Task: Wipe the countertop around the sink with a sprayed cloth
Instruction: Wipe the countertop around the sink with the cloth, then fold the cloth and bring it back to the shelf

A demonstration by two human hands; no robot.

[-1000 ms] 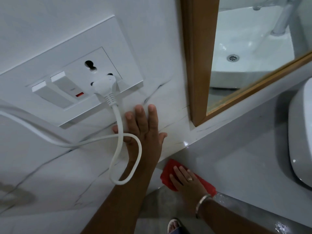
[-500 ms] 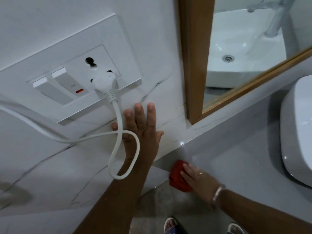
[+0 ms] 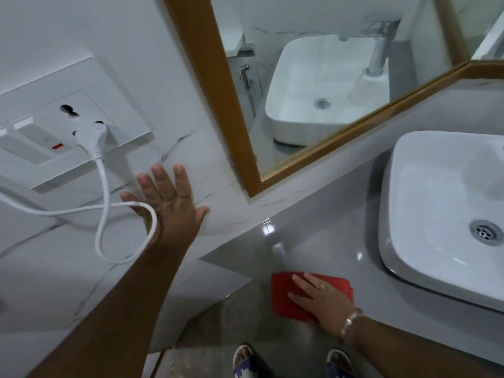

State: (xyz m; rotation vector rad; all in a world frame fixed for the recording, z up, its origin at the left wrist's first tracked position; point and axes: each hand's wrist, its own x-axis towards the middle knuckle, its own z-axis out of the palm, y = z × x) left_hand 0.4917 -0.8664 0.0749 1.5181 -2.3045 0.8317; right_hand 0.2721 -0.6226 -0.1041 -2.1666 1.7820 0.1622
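Observation:
A red cloth point(image 3: 286, 296) lies flat on the grey countertop point(image 3: 321, 236) near its front left edge. My right hand point(image 3: 323, 300) presses down on the cloth with fingers spread, a ring and a bracelet showing. My left hand point(image 3: 169, 203) rests open and flat against the white marble wall point(image 3: 163, 77), fingers apart, holding nothing. The white basin point(image 3: 436, 203) sits on the counter to the right of the cloth. The counter surface shines wet beyond the cloth.
A white cord point(image 3: 109, 208) loops from a plug in the wall socket plate point(image 3: 71, 126) and hangs over my left wrist. A wood-framed mirror point(image 3: 300, 91) stands above the counter. My sandalled feet point(image 3: 289, 361) show on the floor below.
My right hand has slid the cloth away from the wall corner toward the front edge and the right. The view has shifted right, bringing the basin into sight. My left hand stays on the wall.

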